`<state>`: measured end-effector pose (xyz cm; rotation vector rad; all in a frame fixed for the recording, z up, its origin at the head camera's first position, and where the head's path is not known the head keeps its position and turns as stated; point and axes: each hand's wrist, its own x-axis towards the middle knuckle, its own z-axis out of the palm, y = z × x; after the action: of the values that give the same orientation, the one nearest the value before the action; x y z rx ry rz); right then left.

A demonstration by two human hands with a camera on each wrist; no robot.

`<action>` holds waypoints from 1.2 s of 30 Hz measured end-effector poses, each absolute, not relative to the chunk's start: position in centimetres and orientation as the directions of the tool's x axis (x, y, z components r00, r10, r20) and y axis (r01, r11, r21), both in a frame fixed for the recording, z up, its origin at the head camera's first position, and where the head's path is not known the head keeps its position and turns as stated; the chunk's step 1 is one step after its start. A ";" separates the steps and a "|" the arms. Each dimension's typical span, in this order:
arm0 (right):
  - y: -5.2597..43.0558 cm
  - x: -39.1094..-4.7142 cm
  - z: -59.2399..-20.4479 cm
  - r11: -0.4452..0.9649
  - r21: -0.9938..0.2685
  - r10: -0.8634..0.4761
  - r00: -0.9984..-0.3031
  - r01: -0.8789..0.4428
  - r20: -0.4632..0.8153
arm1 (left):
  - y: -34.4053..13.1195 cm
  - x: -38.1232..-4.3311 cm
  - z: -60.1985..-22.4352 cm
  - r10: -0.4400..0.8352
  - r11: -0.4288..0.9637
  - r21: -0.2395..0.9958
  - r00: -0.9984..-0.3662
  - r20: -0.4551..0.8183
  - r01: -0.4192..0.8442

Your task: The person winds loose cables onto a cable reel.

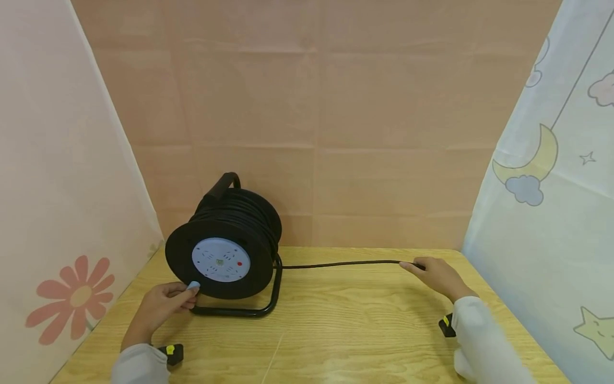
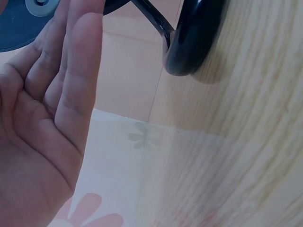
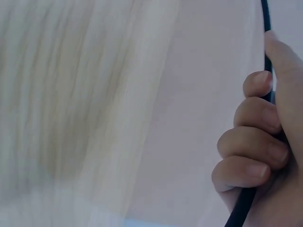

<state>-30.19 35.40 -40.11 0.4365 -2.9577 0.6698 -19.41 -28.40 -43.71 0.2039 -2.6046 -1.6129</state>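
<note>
A black cable reel (image 1: pixel 268 213) with a pale round socket panel (image 1: pixel 221 260) stands on a tubular metal frame at the left of the table. At its front flange, low on the near side, my left hand (image 1: pixel 165 304) pinches a small light blue knob (image 1: pixel 193 285) between thumb and fingers. The left wrist view shows the palm and fingers of this hand beside the frame's black tube (image 2: pixel 196 38). Off to the right, my right hand (image 1: pixel 438 277) grips the black cable (image 1: pixel 340 264), fingers curled round it. The cable runs nearly straight from the reel to that hand.
The light wooden table (image 1: pixel 345 320) carries the reel. Behind it hangs a tan backdrop (image 1: pixel 374 133). Printed cloths flank the table, with a flower (image 1: pixel 79 298) on the left and a moon (image 1: pixel 532 160) on the right.
</note>
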 end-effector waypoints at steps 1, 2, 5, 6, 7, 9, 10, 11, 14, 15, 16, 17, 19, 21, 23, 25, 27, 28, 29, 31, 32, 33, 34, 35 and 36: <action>35.9 -29.9 -40.1 0.867 -0.416 -0.241 -0.962 -0.274 0.131 | -28.4 -19.4 -43.7 -0.155 0.439 0.896 -0.988 -0.004 -0.073; 36.5 -29.6 -40.1 0.871 -0.418 -0.229 -0.966 -0.260 0.123 | -28.4 -19.3 -43.6 -0.160 0.439 0.896 -0.987 0.001 -0.070; 37.8 -28.8 -40.4 0.881 -0.422 -0.190 -0.977 -0.213 0.096 | -28.6 -19.3 -43.5 -0.189 0.440 0.896 -0.982 0.021 -0.066; 38.2 -28.5 -40.6 0.885 -0.421 -0.181 -0.979 -0.202 0.090 | -28.7 -19.2 -43.5 -0.196 0.444 0.894 -0.980 0.031 -0.060; 38.5 -28.3 -40.7 0.888 -0.418 -0.170 -0.981 -0.192 0.089 | -28.7 -19.2 -43.5 -0.204 0.447 0.893 -0.978 0.040 -0.057; 39.1 -27.9 -41.0 0.892 -0.417 -0.152 -0.985 -0.173 0.085 | -28.9 -19.1 -43.4 -0.217 0.457 0.889 -0.974 0.062 -0.045; 39.3 -27.8 -41.1 0.894 -0.418 -0.142 -0.986 -0.164 0.084 | -28.9 -19.0 -43.4 -0.222 0.463 0.886 -0.972 0.077 -0.036; 39.5 -27.6 -41.2 0.893 -0.420 -0.137 -0.987 -0.159 0.083 | -29.0 -19.0 -43.4 -0.227 0.466 0.884 -0.969 0.093 -0.024; 40.0 -27.3 -41.4 0.892 -0.430 -0.120 -0.990 -0.142 0.079 | -29.0 -19.0 -43.3 -0.248 0.479 0.878 -0.960 0.130 -0.005; 40.0 -27.2 -41.5 0.887 -0.438 -0.124 -0.989 -0.146 0.077 | -29.0 -18.9 -43.2 -0.257 0.483 0.876 -0.956 0.138 -0.003; 40.1 -27.1 -41.5 0.880 -0.449 -0.134 -0.988 -0.153 0.072 | -29.0 -18.9 -43.1 -0.266 0.489 0.872 -0.953 0.144 -0.005; 40.1 -27.0 -41.7 0.872 -0.462 -0.146 -0.987 -0.162 0.071 | -29.0 -18.8 -43.1 -0.276 0.495 0.869 -0.950 0.145 -0.011; 40.1 -26.8 -41.9 0.858 -0.478 -0.170 -0.982 -0.189 0.083 | -28.9 -18.7 -42.9 -0.293 0.514 0.857 -0.945 0.142 -0.031; 40.1 -26.6 -42.1 0.840 -0.498 -0.193 -0.977 -0.215 0.096 | -28.9 -18.6 -42.7 -0.315 0.537 0.842 -0.938 0.142 -0.053; 40.1 -26.5 -42.2 0.837 -0.504 -0.179 -0.977 -0.212 0.113 | -28.8 -18.5 -42.5 -0.340 0.549 0.833 -0.929 0.146 -0.071; 40.1 -26.5 -42.3 0.846 -0.502 -0.146 -0.983 -0.181 0.109 | -28.7 -18.4 -42.3 -0.378 0.548 0.832 -0.913 0.156 -0.085; 40.1 -26.5 -42.4 0.861 -0.490 -0.105 -0.990 -0.137 0.092 | -28.6 -18.4 -42.1 -0.416 0.530 0.843 -0.894 0.165 -0.091; 40.2 -26.4 -42.5 0.869 -0.482 -0.083 -0.994 -0.110 0.077 | -28.6 -18.4 -42.0 -0.435 0.513 0.854 -0.885 0.167 -0.091; 40.2 -26.3 -42.6 0.877 -0.472 -0.068 -0.995 -0.093 0.070 | -28.5 -18.3 -41.9 -0.454 0.496 0.864 -0.875 0.170 -0.089; 40.3 -26.2 -42.8 0.885 -0.459 -0.053 -0.996 -0.077 0.066 | -28.4 -18.3 -41.8 -0.489 0.467 0.880 -0.854 0.180 -0.082; 40.2 -26.1 -42.8 0.884 -0.462 -0.050 -0.997 -0.075 0.065 | -28.3 -18.2 -41.7 -0.504 0.458 0.885 -0.844 0.186 -0.078; 40.1 -26.0 -42.9 0.880 -0.469 -0.048 -0.996 -0.075 0.069 | -28.3 -18.2 -41.6 -0.517 0.452 0.889 -0.833 0.195 -0.072; 40.0 -25.9 -43.0 0.873 -0.482 -0.047 -0.996 -0.077 0.074 | -28.2 -18.2 -41.5 -0.528 0.445 0.893 -0.825 0.202 -0.066; 39.9 -25.8 -43.0 0.867 -0.490 -0.054 -0.995 -0.091 0.088 | -28.2 -18.2 -41.4 -0.537 0.441 0.895 -0.817 0.210 -0.060; 39.7 -25.7 -43.1 0.860 -0.500 -0.058 -0.993 -0.100 0.098 | -28.1 -18.2 -41.3 -0.545 0.437 0.898 -0.810 0.215 -0.056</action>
<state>-25.70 39.72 -43.12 0.1258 -2.9526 0.8004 -18.16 -28.14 -41.28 0.5056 -2.2132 -1.3568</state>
